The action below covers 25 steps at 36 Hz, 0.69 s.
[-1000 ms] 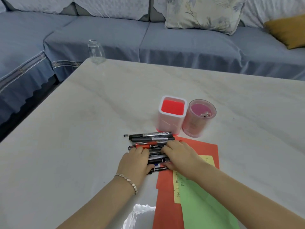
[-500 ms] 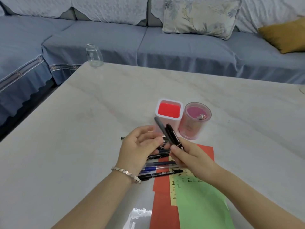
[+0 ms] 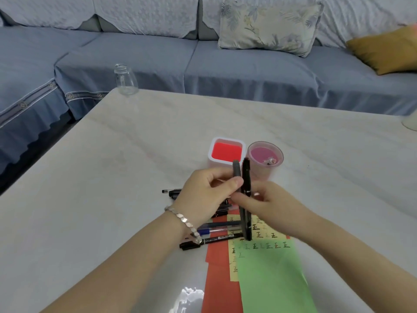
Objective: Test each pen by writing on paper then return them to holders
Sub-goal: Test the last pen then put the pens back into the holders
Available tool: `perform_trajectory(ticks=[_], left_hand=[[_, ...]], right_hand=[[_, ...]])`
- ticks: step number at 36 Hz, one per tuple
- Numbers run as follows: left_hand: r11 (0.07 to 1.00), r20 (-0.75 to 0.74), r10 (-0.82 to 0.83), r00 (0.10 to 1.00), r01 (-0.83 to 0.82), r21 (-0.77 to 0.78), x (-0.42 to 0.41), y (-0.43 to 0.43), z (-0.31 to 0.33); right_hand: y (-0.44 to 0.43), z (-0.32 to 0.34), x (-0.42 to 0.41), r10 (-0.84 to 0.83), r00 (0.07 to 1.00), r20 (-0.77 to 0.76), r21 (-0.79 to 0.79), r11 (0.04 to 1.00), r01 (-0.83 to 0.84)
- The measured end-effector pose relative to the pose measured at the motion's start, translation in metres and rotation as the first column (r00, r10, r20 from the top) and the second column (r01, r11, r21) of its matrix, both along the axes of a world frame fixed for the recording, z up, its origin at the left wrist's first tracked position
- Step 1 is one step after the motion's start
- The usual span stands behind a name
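My left hand (image 3: 206, 190) pinches a grey pen (image 3: 236, 169) between thumb and fingers. Beside it, my right hand (image 3: 267, 205) grips a black pen (image 3: 246, 177). Both pens stand upright, side by side, above the papers. The black pen's lower end hangs over the yellow paper (image 3: 267, 233), which carries written marks. A square white holder (image 3: 212, 158) with a red inside and a round pink holder (image 3: 262, 173) stand just behind the hands. Several more pens (image 3: 216, 231) lie in a pile on the table, partly hidden under my left wrist.
Red paper (image 3: 220, 253) and green paper (image 3: 270, 281) lie overlapped at the near side of the marble table (image 3: 112, 177). A small glass jar (image 3: 125, 80) stands at the far left corner. A blue sofa (image 3: 225, 71) runs behind the table.
Both hands left the pen pile, lifting a grey and a black pen. The pens have swung from tilted to upright.
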<state>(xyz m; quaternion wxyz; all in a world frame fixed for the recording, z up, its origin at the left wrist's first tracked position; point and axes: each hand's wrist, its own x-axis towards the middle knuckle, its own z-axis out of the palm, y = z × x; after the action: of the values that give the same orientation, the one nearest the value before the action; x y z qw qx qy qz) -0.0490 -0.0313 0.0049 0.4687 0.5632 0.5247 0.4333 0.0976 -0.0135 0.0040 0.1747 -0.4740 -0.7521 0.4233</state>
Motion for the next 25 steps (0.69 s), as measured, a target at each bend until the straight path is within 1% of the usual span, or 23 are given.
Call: perform_trajectory(ticks=[2,3,4,6,7,8,10,12,14,15,17,19,21,25], left_hand=[[0.996,-0.182,0.055,0.982,-0.041,0.079,-0.010,0.000,-0.008],[0.993,-0.305,0.095,0.948,-0.066,0.103,-0.015,-0.002,-0.015],[0.990,-0.439,0.121,0.890,-0.076,0.119,-0.021,-0.004,-0.023],[0.995,-0.671,0.092,0.736,-0.038,0.095,-0.032,-0.010,-0.042],[0.998,-0.739,0.052,0.672,-0.011,0.060,-0.035,-0.013,-0.052],[1.000,-0.777,0.007,0.629,0.012,0.019,-0.038,-0.016,-0.062],[0.997,-0.819,-0.069,0.569,0.057,-0.045,-0.041,-0.022,-0.078],[0.994,-0.856,-0.087,0.510,0.096,-0.044,-0.042,-0.026,-0.090],[0.994,-0.866,-0.066,0.495,0.106,-0.015,-0.043,-0.027,-0.095],[0.994,-0.870,-0.060,0.489,0.111,-0.006,-0.042,-0.026,-0.096],[0.990,-0.885,-0.071,0.459,0.141,-0.006,-0.040,-0.024,-0.097],[0.987,-0.900,-0.083,0.427,0.158,-0.016,-0.039,-0.023,-0.098],[0.988,-0.904,-0.084,0.419,0.152,-0.021,-0.039,-0.022,-0.100],[0.987,-0.921,-0.101,0.376,0.153,-0.045,-0.033,-0.019,-0.102]], right_hand=[[0.010,0.013,0.000,-0.073,0.996,-0.049,0.023,0.997,0.074],[0.018,0.019,-0.001,-0.137,0.988,-0.075,0.073,0.987,0.142],[0.026,0.024,-0.002,-0.206,0.973,-0.104,0.143,0.965,0.220],[0.045,0.032,-0.004,-0.313,0.933,-0.179,0.255,0.901,0.351],[0.054,0.035,-0.008,-0.341,0.915,-0.215,0.278,0.877,0.392],[0.063,0.034,-0.011,-0.363,0.901,-0.237,0.278,0.863,0.421],[0.078,0.025,-0.021,-0.398,0.895,-0.201,0.247,0.863,0.440],[0.089,0.012,-0.033,-0.401,0.914,-0.067,0.241,0.882,0.405],[0.094,-0.001,-0.042,-0.407,0.911,0.058,0.239,0.892,0.383],[0.095,-0.005,-0.045,-0.412,0.907,0.086,0.232,0.894,0.384],[0.096,-0.008,-0.046,-0.421,0.902,0.096,0.229,0.891,0.392],[0.097,-0.008,-0.043,-0.428,0.902,0.059,0.206,0.889,0.408],[0.094,-0.005,-0.037,-0.428,0.903,0.042,0.208,0.888,0.411],[0.078,0.000,-0.016,-0.435,0.894,0.110,0.359,0.856,0.372]])
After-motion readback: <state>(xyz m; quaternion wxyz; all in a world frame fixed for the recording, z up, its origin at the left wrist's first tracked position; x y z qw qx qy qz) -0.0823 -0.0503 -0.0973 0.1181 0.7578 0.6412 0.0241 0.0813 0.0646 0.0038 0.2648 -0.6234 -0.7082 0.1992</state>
